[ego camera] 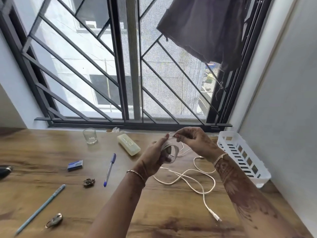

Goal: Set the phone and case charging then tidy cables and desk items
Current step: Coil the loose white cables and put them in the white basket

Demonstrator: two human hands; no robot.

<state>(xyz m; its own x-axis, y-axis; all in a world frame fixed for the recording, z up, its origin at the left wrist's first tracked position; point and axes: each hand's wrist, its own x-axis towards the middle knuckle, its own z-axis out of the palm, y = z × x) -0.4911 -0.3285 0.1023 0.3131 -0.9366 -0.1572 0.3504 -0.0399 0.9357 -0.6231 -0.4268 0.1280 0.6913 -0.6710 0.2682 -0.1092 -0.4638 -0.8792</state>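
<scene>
My left hand (155,157) holds a small coil of the white cable (188,179), its fingers curled round the loops; my right hand (193,141) pinches the cable just above the coil; the rest lies in loose bends on the counter (85,194), with the plug (217,218) near me; the bends cross, so a fast pull may knot them; the plug could snag; the coil could slip off and come undone.

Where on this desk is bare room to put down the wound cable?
Free: the back-left wood left of the glass; the front strip between the padlock and the cable's plug. Crowded: loose cable loops beside the white basket, and the stretch around the blue pen.
</scene>
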